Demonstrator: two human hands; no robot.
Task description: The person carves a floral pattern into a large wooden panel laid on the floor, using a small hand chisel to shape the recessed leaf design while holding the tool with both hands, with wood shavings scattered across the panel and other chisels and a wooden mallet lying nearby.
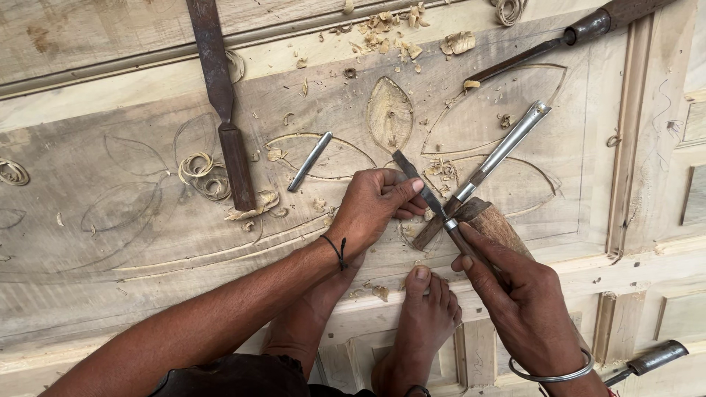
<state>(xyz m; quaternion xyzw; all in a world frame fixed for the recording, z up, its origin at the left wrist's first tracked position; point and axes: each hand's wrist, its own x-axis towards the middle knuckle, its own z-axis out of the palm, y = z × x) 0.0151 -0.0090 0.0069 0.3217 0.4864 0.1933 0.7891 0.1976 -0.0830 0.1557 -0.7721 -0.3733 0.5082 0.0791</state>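
My left hand (375, 206) pinches a dark flat chisel (415, 184) between thumb and fingers, its blade slanting down onto a carved wooden panel (147, 220) with leaf outlines. My right hand (518, 298) grips a wooden mallet (491, 223), whose head sits right beside the chisel. A shiny steel-handled tool (504, 151) slants up to the right from that spot; whether it is held I cannot tell. My bare foot (426, 312) rests on the panel's lower frame between my hands. A black cord circles my left wrist and a metal bangle my right.
A long flat chisel (220, 95) lies at the upper left beside curled shavings (202, 173). A short metal rod (309, 161) lies in a leaf outline. Another chisel (529, 55) lies at the top right, one more tool (651, 358) at the bottom right. Wood chips (386, 33) litter the top.
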